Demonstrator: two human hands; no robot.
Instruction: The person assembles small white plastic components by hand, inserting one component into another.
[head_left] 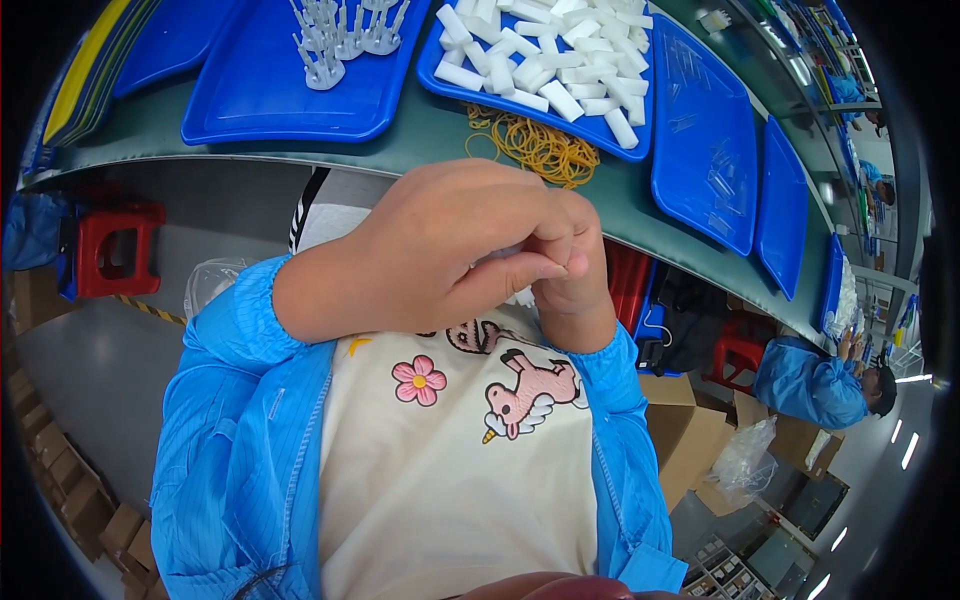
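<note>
My left hand (450,235) is raised in front of my chest, its fingers curled and the thumb pressed toward the index finger in a pinch. Against it is my right hand (578,255), its fingers bent inward and partly covered by the left. The fingertips of both meet; whatever lies between them is too small or hidden to name. Just beyond the hands, a pile of yellow rubber bands (540,150) lies at the table's edge. Behind it, many white rectangular blocks (560,60) fill a blue tray (635,148).
On the green table (400,150), a blue tray (290,125) at left holds pale pronged parts (325,65). Another blue tray (690,200) at right carries thin clear pieces (722,180). A red stool (120,250) and cardboard boxes (690,430) stand below. A co-worker (815,385) sits at far right.
</note>
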